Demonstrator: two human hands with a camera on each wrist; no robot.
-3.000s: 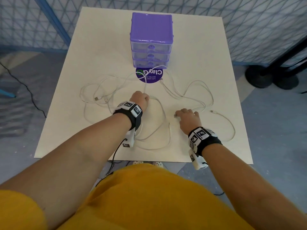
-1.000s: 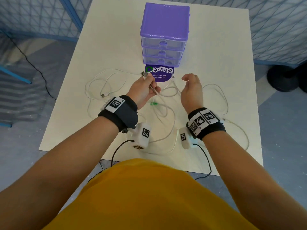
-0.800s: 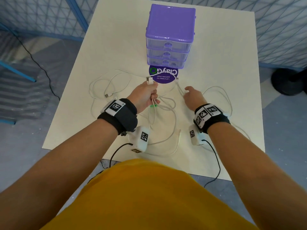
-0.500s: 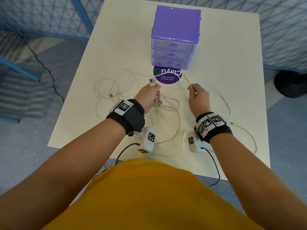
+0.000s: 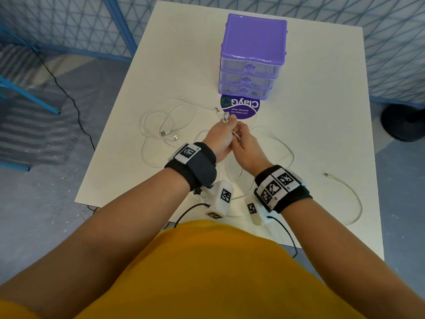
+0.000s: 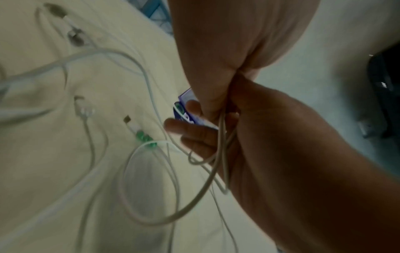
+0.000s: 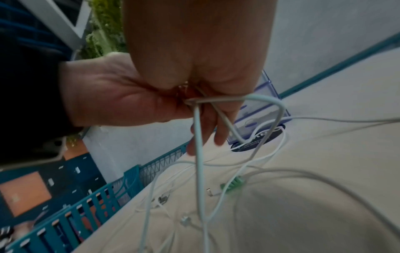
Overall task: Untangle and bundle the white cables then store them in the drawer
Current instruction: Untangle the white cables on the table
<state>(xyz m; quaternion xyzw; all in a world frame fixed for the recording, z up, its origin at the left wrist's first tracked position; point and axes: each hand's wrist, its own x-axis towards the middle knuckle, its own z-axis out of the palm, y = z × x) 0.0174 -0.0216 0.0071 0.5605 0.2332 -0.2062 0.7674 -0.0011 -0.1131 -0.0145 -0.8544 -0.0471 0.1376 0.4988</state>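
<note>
Several white cables lie in tangled loops on the white table. My left hand is raised above the table and grips cable ends, with plugs sticking out above its fist. Right against it, my right hand pinches a white strand there. In the left wrist view the held strands hang down in loops from both hands. A green tie sits on one cable below. The purple drawer unit stands behind, all three drawers closed.
A round purple sticker lies in front of the drawers. One cable curves alone near the right table edge. Two USB plugs lie to the left. Blue mesh fencing surrounds the table.
My right hand has moved left with its cable end and now meets the left hand. The left hand stays raised with its cable ends.
</note>
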